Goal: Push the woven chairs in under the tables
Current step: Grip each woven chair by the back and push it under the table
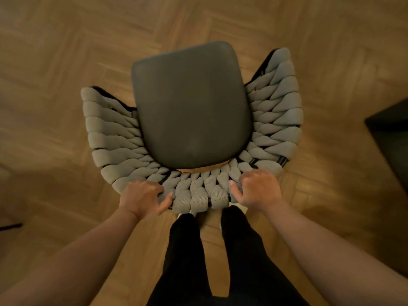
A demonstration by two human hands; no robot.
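Note:
A woven chair (pixel 114 146) with a curved grey rope backrest and a dark seat cushion (pixel 189 107) stands right in front of me, seen from above. My left hand (pixel 141 199) grips the top of the backrest at its rear left. My right hand (pixel 257 188) grips the backrest at its rear right, fingers curled over the woven strands. My legs in black trousers stand just behind the chair. No table top shows ahead of the chair.
Herringbone wooden floor (pixel 66 51) surrounds the chair. A dark piece of furniture (pixel 390 140) juts in at the right edge. A thin dark object (pixel 11 225) lies on the floor at the left edge.

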